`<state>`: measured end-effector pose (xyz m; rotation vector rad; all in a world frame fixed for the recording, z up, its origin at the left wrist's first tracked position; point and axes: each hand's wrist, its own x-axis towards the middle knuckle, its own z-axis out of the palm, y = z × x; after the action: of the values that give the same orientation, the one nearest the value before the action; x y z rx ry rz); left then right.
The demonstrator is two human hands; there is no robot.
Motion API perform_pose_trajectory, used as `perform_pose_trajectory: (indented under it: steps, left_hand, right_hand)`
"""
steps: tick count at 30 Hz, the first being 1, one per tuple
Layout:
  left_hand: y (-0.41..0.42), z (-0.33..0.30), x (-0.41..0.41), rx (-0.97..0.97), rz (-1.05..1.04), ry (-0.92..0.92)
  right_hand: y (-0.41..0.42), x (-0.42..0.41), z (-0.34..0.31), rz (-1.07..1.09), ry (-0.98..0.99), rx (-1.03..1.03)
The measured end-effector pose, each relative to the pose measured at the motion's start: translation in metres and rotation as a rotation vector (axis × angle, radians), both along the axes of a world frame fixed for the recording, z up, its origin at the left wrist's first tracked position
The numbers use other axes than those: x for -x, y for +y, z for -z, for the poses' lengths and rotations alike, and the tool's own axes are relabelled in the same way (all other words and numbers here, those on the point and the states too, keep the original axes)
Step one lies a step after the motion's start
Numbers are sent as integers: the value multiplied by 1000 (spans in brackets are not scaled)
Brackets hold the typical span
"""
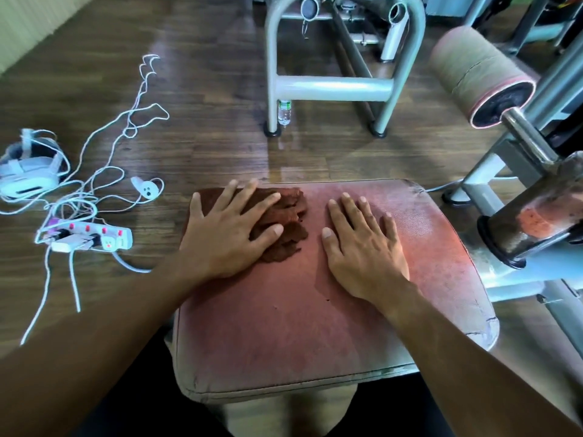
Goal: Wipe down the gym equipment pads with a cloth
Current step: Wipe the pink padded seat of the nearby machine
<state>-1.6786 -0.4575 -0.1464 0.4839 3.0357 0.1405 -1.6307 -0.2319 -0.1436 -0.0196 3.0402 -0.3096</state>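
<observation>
A worn reddish seat pad [303,316] fills the lower middle of the head view, its edges cracked and faded. A dark brown cloth [290,225] lies crumpled on the pad's far left part. My left hand [227,234] lies flat on the cloth with the fingers spread and straight. To the right of the cloth, my right hand [362,247] rests palm down on the bare pad, fingers straight. A tan roller pad [473,70] with a red end sits at the upper right.
A grey metal frame [334,89] stands on the wooden floor beyond the pad, with a small water bottle [284,113] at its foot. On the floor to the left are a power strip [91,238], tangled white cables [104,171], a headset [28,171] and a controller [145,189]. A machine arm [533,222] stands at right.
</observation>
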Motion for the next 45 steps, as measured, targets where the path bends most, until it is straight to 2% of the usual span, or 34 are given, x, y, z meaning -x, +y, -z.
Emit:
perform_pose_trajectory:
  steps: [5,11,14,17,23,27,34,39,45]
  left_hand:
    - [2,-7,22,-47,-61,-75]
    - [-6,1,-22,-39,-41,-25]
    - [-13,-5,-1,-97,-57,-101]
    - [-8,-9,8,-85,-68,-100]
    - [-12,0,-70,-60,-77,-45]
    - [-11,-7,-75,-97,-102,-92]
    - [1,0,-150,-68,-80,28]
    - [8,-4,-143,-53,-134,7]
    - [35,0,-179,-63,-162,13]
  right_hand:
    - [0,0,0,3,-15,4]
    - [-1,0,1,2,-7,0]
    - [0,0,1,6,-6,5]
    - [0,-1,1,15,-7,12]
    - [-1,-1,3,14,8,22]
    - [0,0,3,12,5,16]
    - [0,-1,5,22,19,15]
    - [1,0,4,22,13,14]
    - [-1,-1,4,25,19,28]
